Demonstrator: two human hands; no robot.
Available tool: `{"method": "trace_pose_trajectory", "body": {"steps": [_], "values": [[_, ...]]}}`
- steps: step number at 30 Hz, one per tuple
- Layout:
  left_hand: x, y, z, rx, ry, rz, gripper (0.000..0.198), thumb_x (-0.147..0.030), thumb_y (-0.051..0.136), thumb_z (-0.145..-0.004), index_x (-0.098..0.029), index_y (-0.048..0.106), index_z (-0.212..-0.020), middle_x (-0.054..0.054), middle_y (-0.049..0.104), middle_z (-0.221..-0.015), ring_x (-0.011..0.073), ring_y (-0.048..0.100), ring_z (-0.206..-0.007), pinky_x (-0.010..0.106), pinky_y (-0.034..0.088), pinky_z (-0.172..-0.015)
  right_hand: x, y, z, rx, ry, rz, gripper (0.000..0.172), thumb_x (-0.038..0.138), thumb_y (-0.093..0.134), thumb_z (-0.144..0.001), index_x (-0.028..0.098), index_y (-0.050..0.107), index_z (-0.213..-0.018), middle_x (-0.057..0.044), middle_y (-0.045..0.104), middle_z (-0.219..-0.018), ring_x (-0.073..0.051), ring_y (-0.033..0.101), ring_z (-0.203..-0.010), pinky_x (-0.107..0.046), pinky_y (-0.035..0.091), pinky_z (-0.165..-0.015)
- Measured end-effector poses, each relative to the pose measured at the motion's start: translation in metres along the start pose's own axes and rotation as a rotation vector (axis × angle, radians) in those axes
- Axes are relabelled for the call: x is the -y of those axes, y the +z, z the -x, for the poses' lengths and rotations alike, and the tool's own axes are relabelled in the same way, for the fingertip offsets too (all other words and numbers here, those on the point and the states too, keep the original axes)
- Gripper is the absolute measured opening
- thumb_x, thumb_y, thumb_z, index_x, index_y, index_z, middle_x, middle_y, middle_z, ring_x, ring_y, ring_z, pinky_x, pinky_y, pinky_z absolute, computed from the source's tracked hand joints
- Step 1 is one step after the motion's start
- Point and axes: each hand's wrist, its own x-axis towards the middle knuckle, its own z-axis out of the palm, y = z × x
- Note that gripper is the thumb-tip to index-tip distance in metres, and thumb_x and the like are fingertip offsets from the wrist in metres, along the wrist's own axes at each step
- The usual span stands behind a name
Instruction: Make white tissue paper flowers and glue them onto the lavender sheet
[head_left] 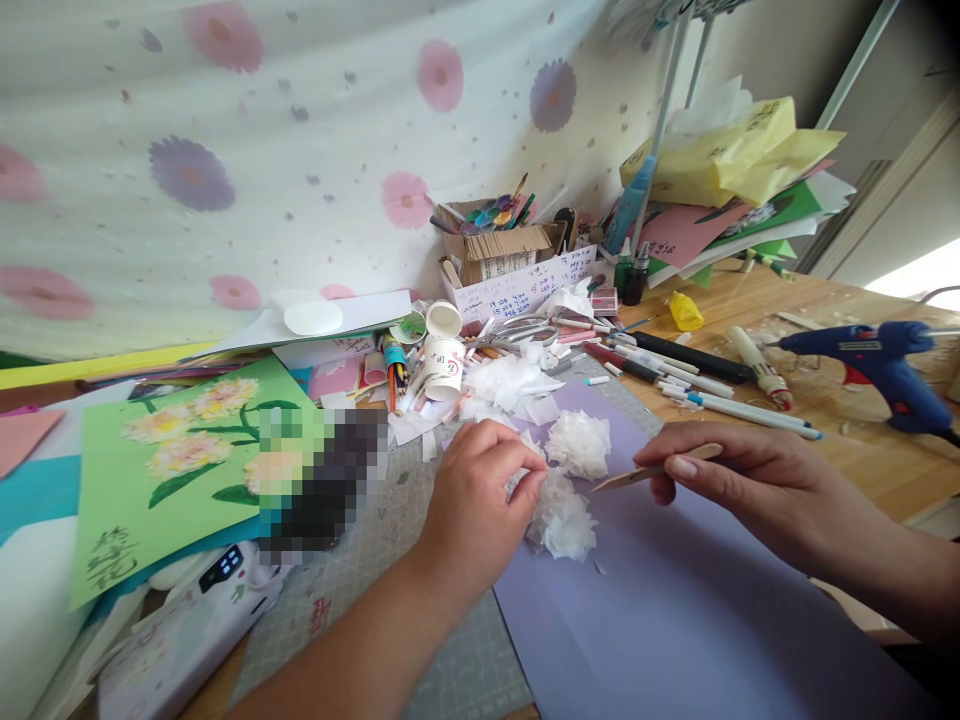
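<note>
My right hand (712, 475) pinches a flat wooden stick (652, 468), its pointed end near the white tissue-paper flowers. My left hand (487, 495) is closed in a pinch at the left edge of the flowers; what its fingertips hold, if anything, is hidden. One ruffled paper flower (577, 443) sits at the back, and another paper flower (562, 515) lies in front of it, partly behind my left fingers. Both rest on a large purple sheet of paper (660, 600), which lies over a grey cutting mat (375, 620).
A blue hot glue gun (892, 365) stands at the right. Markers (675, 365), paper scraps (514, 378) and paper cups (442, 365) crowd the back. A green flower picture (180, 455) and a white device with a display (195, 640) lie left.
</note>
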Motion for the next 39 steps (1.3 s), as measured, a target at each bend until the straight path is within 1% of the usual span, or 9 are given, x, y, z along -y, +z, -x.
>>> {"method": "trace_pose_trajectory", "body": {"steps": [7,15,21,31,35,39], "values": [[0.0013,0.0011,0.0,-0.006,0.003,-0.01,0.017,-0.004,0.06,-0.072,-0.02,0.066,-0.071,0.001,0.058,-0.08,0.0168,0.055,-0.081,0.032,0.043,-0.076,0.0003,-0.0005,0.0009,-0.004,-0.008,0.017,0.015,0.038,0.061,-0.084,0.028,0.072,-0.087,0.0,0.068,-0.068,-0.011,0.065,-0.065,-0.015,0.053,-0.059],[0.0001,0.0004,-0.0011,0.005,0.01,-0.011,0.015,-0.005,0.062,-0.072,-0.02,0.063,-0.071,0.0,0.061,-0.078,0.0166,0.056,-0.08,0.033,0.042,-0.078,0.0034,-0.0007,0.0016,-0.02,-0.014,0.031,0.015,0.039,0.062,-0.082,0.028,0.072,-0.085,0.001,0.068,-0.066,-0.012,0.066,-0.062,-0.016,0.053,-0.057],[0.0001,0.0002,0.0002,0.007,0.01,-0.033,0.015,-0.006,0.061,-0.072,-0.021,0.062,-0.07,0.0,0.061,-0.078,0.0177,0.056,-0.081,0.034,0.042,-0.078,0.0028,-0.0034,0.0048,-0.024,-0.008,0.065,0.016,0.04,0.061,-0.083,0.028,0.072,-0.086,0.001,0.068,-0.068,-0.012,0.065,-0.064,-0.016,0.053,-0.058],[0.0014,0.0003,-0.0008,0.012,-0.004,-0.055,0.014,-0.007,0.061,-0.071,-0.02,0.061,-0.069,0.0,0.06,-0.078,0.0178,0.055,-0.08,0.033,0.042,-0.076,0.0041,-0.0017,0.0001,-0.028,-0.017,0.031,0.017,0.039,0.063,-0.081,0.025,0.072,-0.084,-0.001,0.069,-0.066,-0.014,0.066,-0.061,-0.019,0.054,-0.056],[0.0024,-0.0003,-0.0008,0.018,-0.004,-0.075,0.013,-0.008,0.062,-0.072,-0.021,0.062,-0.069,-0.001,0.061,-0.078,0.0174,0.057,-0.081,0.035,0.042,-0.081,0.0032,-0.0012,-0.0008,-0.013,-0.019,0.04,0.017,0.039,0.062,-0.082,0.025,0.072,-0.086,-0.002,0.069,-0.066,-0.015,0.066,-0.062,-0.021,0.055,-0.057],[0.0026,0.0011,-0.0021,0.018,-0.01,-0.078,0.013,-0.008,0.064,-0.072,-0.021,0.063,-0.068,-0.001,0.063,-0.078,0.0174,0.058,-0.082,0.036,0.04,-0.085,0.0021,-0.0015,0.0001,0.012,-0.017,0.037,0.016,0.038,0.061,-0.084,0.026,0.071,-0.088,-0.001,0.069,-0.067,-0.014,0.065,-0.065,-0.02,0.054,-0.059]]}}
